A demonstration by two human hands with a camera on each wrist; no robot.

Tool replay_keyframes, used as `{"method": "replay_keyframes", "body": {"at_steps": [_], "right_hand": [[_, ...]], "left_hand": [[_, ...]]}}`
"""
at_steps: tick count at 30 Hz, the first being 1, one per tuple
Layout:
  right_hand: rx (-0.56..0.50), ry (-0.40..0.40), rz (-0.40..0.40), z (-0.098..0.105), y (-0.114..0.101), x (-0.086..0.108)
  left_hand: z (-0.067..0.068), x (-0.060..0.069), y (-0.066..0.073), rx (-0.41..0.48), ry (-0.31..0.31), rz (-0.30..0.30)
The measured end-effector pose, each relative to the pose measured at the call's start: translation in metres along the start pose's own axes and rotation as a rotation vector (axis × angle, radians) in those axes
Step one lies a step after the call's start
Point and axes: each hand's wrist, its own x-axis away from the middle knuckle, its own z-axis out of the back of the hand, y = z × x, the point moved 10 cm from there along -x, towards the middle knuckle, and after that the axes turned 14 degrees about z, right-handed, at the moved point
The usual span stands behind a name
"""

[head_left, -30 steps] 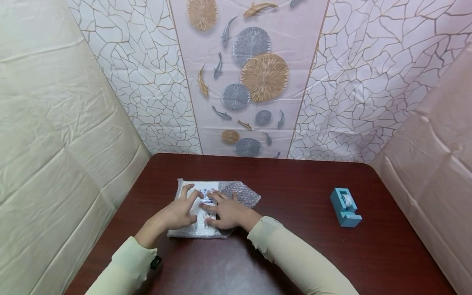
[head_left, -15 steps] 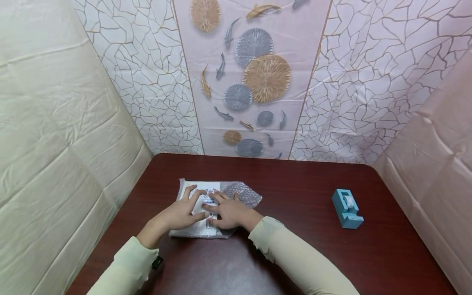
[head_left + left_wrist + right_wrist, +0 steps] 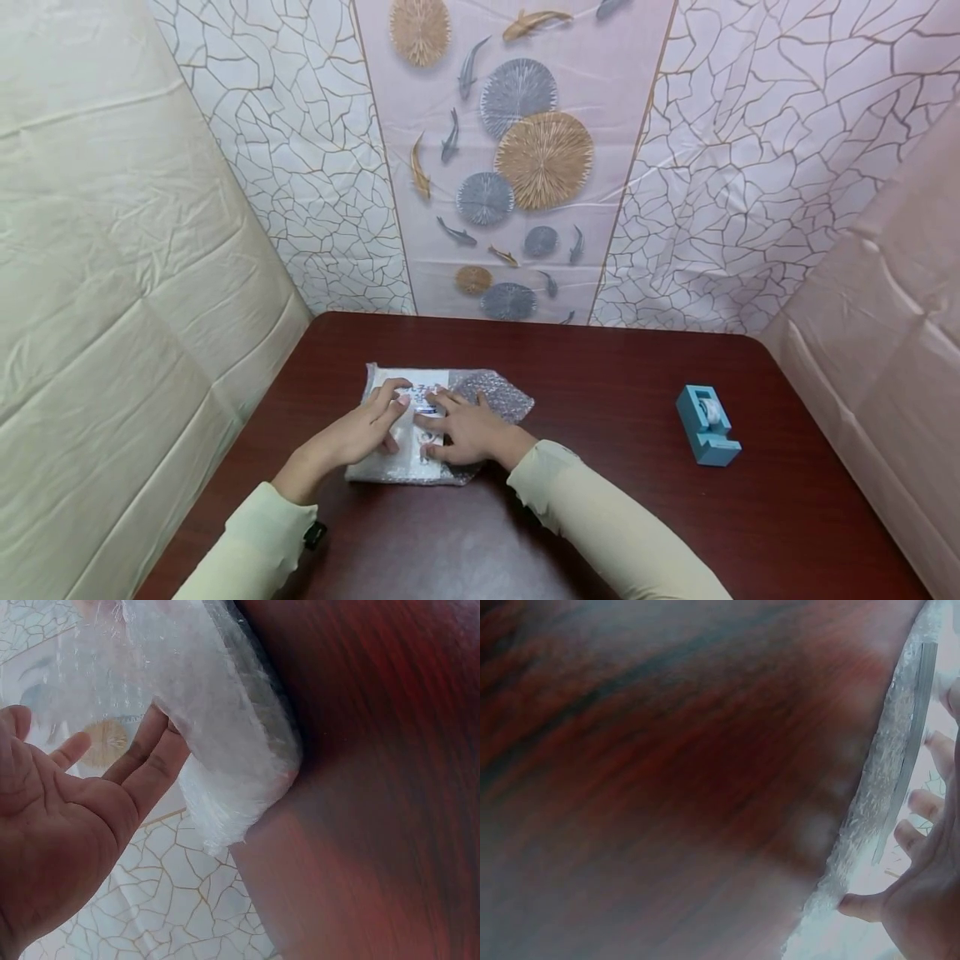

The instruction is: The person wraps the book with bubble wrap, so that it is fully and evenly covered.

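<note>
A white-covered book (image 3: pixel 425 457) with blue lettering lies on bubble wrap (image 3: pixel 491 392), and clear wrap also covers its left side. My right hand (image 3: pixel 468 429) rests spread on the book's right part, fingers fairly straight and thumb apart. In the right wrist view, the thumb (image 3: pixel 864 906) touches the bubble wrap's edge. Over the book's left part is my left hand (image 3: pixel 363 429), its fingers loosely bent. The left wrist view has fingertips of the left hand (image 3: pixel 67 832) against the wrap (image 3: pixel 225 727), pinching nothing. Part of the lettering is hidden under the hands.
A blue tape dispenser (image 3: pixel 708 425) with a roll of tape stands on the right of the dark red table (image 3: pixel 600 375). Patterned cloth (image 3: pixel 547 158) hangs behind the table, with pale padded cloth (image 3: pixel 135 292) at the sides.
My left hand's thumb reached right toward the right hand half a second ago; now the hand has drawn back slightly left, fingers more bent. The right hand stays on the book.
</note>
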Motion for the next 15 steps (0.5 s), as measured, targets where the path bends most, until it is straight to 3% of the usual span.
{"method": "replay_keyframes", "body": {"at_steps": [9,15], "right_hand": [[0.015,0.018,-0.002,0.0016,0.0003,0.0021],[0.032,0.027,0.007,0.0004,0.0004,0.0008]], "left_hand": [[-0.0029,0.0031,0.0079,-0.048,0.002,-0.109],[-0.0037,0.0046,0.0046,-0.092,0.024,-0.052]]}}
